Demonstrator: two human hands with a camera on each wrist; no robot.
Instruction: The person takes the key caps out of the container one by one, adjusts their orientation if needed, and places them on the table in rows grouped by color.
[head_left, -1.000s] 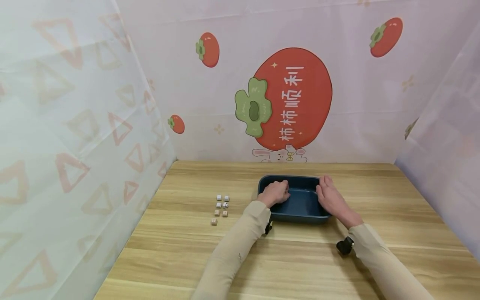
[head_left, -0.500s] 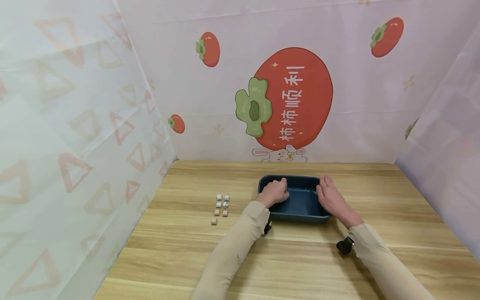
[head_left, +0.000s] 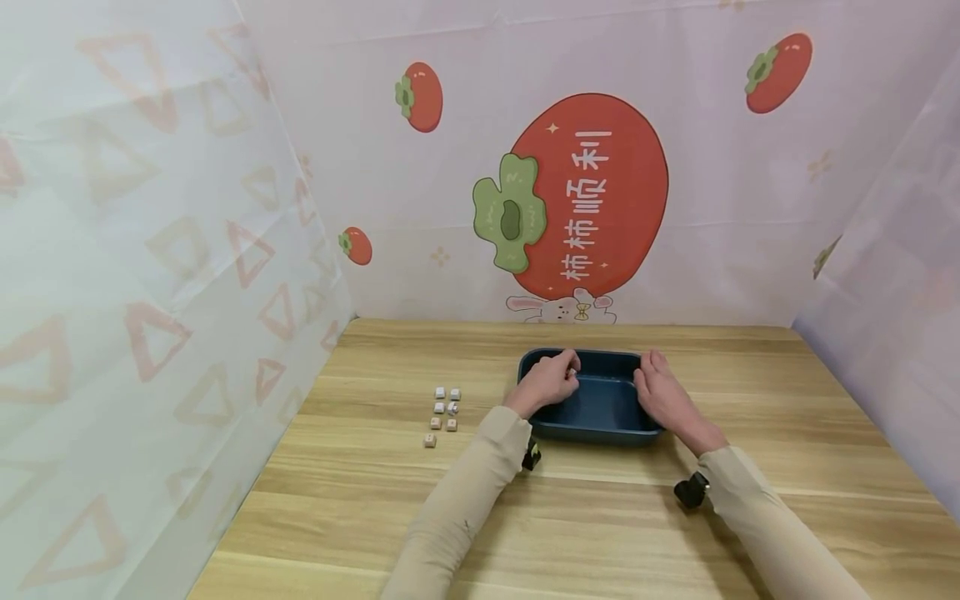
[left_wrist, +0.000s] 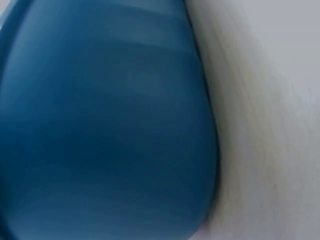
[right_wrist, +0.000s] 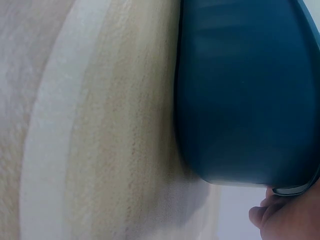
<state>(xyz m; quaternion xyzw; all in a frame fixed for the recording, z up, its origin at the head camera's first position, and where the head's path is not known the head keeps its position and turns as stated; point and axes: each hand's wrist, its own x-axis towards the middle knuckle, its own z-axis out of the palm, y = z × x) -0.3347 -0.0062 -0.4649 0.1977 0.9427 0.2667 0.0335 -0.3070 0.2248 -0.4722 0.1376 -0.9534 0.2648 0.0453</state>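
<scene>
A dark blue rectangular tray stands on the wooden table. My left hand reaches over the tray's left end, thumb and fingers pinching a small whitish keycap above its inside. At the right end, my right hand grips the rim; some of its fingers curl at the rim's corner in the right wrist view. To the left of the tray lie several small keycaps, white and beige, in short rows. Only the tray's outer wall and the table show in the left wrist view.
The wooden table meets a printed cloth wall behind the tray. More cloth closes off the left side. Small black devices sit on both wrists.
My left hand has risen slightly and drawn a little left over the tray, and the keycap at its fingertips now shows. The right hand keeps its place on the rim.
</scene>
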